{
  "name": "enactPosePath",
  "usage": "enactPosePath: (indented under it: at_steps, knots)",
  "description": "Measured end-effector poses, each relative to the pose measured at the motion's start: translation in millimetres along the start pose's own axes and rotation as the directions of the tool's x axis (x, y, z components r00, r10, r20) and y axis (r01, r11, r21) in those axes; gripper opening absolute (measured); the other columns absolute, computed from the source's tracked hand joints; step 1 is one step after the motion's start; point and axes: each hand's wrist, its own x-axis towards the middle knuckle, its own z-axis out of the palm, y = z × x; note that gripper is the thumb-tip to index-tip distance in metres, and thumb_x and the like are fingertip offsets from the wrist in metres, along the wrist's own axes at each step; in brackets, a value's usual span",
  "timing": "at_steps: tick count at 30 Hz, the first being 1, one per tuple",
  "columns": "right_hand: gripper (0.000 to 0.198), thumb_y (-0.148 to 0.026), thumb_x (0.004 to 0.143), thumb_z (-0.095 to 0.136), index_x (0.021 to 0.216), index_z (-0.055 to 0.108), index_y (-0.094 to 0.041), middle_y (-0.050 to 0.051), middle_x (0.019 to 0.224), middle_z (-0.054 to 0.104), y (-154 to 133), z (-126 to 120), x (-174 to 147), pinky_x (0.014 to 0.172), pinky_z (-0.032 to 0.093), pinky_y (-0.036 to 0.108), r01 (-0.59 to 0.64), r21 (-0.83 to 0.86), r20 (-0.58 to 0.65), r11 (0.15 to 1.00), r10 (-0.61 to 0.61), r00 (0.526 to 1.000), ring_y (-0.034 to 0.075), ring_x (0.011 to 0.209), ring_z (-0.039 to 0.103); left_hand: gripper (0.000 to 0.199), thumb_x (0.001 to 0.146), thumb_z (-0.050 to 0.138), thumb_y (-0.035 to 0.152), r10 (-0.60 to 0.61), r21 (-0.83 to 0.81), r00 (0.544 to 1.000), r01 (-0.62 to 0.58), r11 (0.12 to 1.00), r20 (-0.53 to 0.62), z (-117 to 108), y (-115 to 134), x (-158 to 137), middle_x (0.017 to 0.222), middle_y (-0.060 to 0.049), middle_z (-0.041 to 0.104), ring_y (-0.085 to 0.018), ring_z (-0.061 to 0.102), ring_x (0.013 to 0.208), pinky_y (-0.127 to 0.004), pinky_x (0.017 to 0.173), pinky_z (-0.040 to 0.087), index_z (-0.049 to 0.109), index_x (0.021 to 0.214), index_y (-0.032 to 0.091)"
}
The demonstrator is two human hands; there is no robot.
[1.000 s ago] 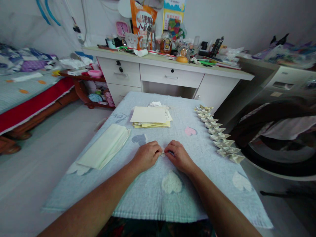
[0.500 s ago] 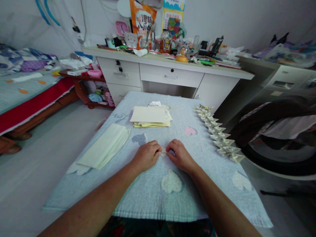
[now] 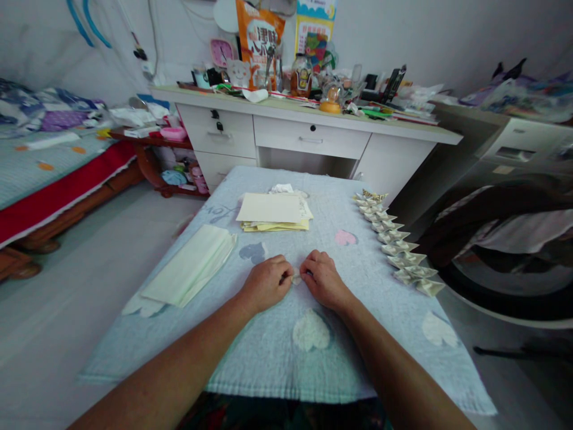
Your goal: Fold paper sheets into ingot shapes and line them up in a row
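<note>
My left hand [image 3: 267, 282] and right hand [image 3: 324, 279] pinch a small paper [image 3: 296, 277] between them, fingertips drawn close, above the middle of a pale blue cloth [image 3: 264, 358]. Beyond lies a stack [image 3: 271, 209] of sheets; to my left, a pale sheaf [image 3: 188, 269]. Folded shapes [image 3: 399, 246] (the farthest one yellower) line the right side.

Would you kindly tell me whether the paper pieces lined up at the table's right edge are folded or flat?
Folded: the paper pieces show creased, pointed shapes with raised corners.
</note>
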Motion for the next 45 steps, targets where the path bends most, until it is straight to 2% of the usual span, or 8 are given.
enactPosePath:
  at_steps: [4, 7, 12, 18, 29, 36, 41, 45]
  knots:
    - [0.01, -0.013, 0.083, 0.057, 0.08, 0.066, -0.018, 0.005, 0.09, 0.055, 1.5, -0.3, -0.5, 0.079, 0.034, 0.031, -0.018, 0.011, 0.001, 1.0, 0.018, 1.0, 0.019, 0.088, 0.047, 0.013, 0.085, 0.055, 0.025, -0.012, 0.009, 1.0, 0.012, 1.0, 0.005, -0.5, 0.3, -0.2, 0.079, -0.001, 0.058, -0.014, 0.057, 0.075, -0.025, 0.067, 0.04, 0.062, 0.075, 0.019]
    - [0.012, -0.011, 0.083, 0.056, 0.083, 0.065, -0.018, 0.005, 0.09, 0.055, 7.7, -1.6, -1.9, 0.083, 0.035, 0.031, -0.017, 0.115, -0.005, 0.993, 0.018, 1.0, 0.018, 0.09, 0.048, 0.017, 0.088, 0.051, 0.024, -0.012, 0.026, 1.0, 0.012, 1.0, 0.008, 0.0, -0.3, 0.7, 0.08, -0.002, 0.059, -0.015, 0.058, 0.077, -0.025, 0.069, 0.04, 0.062, 0.075, 0.019]
    - [0.022, 0.0, 0.077, 0.051, 0.089, 0.061, -0.017, 0.004, 0.091, 0.054, 13.5, -3.8, -3.6, 0.085, 0.038, 0.029, -0.023, 0.28, -0.094, 0.96, 0.052, 0.994, 0.017, 0.091, 0.05, 0.018, 0.088, 0.049, 0.023, -0.016, 0.033, 1.0, 0.015, 0.999, 0.011, 1.6, -0.9, 2.9, 0.082, -0.002, 0.06, -0.015, 0.058, 0.079, -0.025, 0.07, 0.041, 0.062, 0.076, 0.018]
    - [0.007, -0.013, 0.082, 0.059, 0.081, 0.064, -0.018, 0.004, 0.09, 0.055, 3.2, -2.0, -3.8, 0.082, 0.035, 0.031, -0.061, 0.127, -0.028, 0.99, 0.065, 0.998, 0.018, 0.09, 0.048, 0.019, 0.089, 0.047, 0.023, -0.035, 0.052, 0.999, 0.034, 0.998, 0.019, 2.0, 0.0, 4.1, 0.082, -0.002, 0.059, -0.015, 0.058, 0.079, -0.025, 0.071, 0.041, 0.061, 0.076, 0.019]
    - [0.011, -0.017, 0.086, 0.056, 0.082, 0.065, -0.019, 0.005, 0.095, 0.056, -3.3, 0.8, 2.4, 0.078, 0.03, 0.032, -0.117, -0.081, 0.018, 0.99, 0.118, 0.993, 0.019, 0.091, 0.045, 0.016, 0.089, 0.047, 0.023, -0.039, 0.167, 0.999, 0.04, 0.985, -0.011, 2.6, 7.1, 4.2, 0.083, -0.003, 0.054, -0.017, 0.055, 0.082, -0.027, 0.072, 0.041, 0.057, 0.077, 0.019]
    - [0.014, -0.019, 0.089, 0.053, 0.082, 0.065, -0.019, 0.005, 0.096, 0.056, -1.5, 1.5, 0.2, 0.076, 0.029, 0.031, -0.13, -0.051, 0.016, 0.99, 0.131, 0.991, 0.019, 0.091, 0.045, 0.016, 0.088, 0.05, 0.025, -0.041, 0.211, 0.999, 0.04, 0.977, -0.001, 3.0, 3.6, 8.4, 0.084, -0.003, 0.057, -0.019, 0.054, 0.087, -0.031, 0.077, 0.038, 0.059, 0.076, 0.019]
    - [0.021, -0.016, 0.093, 0.045, 0.083, 0.063, -0.019, 0.004, 0.094, 0.056, 3.5, -0.7, -1.4, 0.08, 0.031, 0.03, -0.137, 0.051, -0.012, 0.989, 0.138, 0.99, 0.018, 0.09, 0.046, 0.017, 0.088, 0.049, 0.026, -0.057, 0.188, 0.998, 0.052, 0.981, 0.024, 1.6, 1.0, 9.9, 0.086, -0.003, 0.058, -0.02, 0.054, 0.089, -0.032, 0.076, 0.037, 0.06, 0.077, 0.02]
    - [0.012, -0.015, 0.087, 0.052, 0.084, 0.063, -0.019, 0.004, 0.093, 0.056, 4.1, -1.3, -2.4, 0.082, 0.031, 0.03, -0.152, 0.103, -0.027, 0.983, 0.156, 0.987, 0.018, 0.092, 0.046, 0.017, 0.088, 0.049, 0.026, -0.06, 0.187, 0.997, 0.051, 0.981, 0.043, 0.5, 1.0, 10.8, 0.085, -0.004, 0.059, -0.02, 0.054, 0.089, -0.032, 0.075, 0.036, 0.06, 0.077, 0.02]
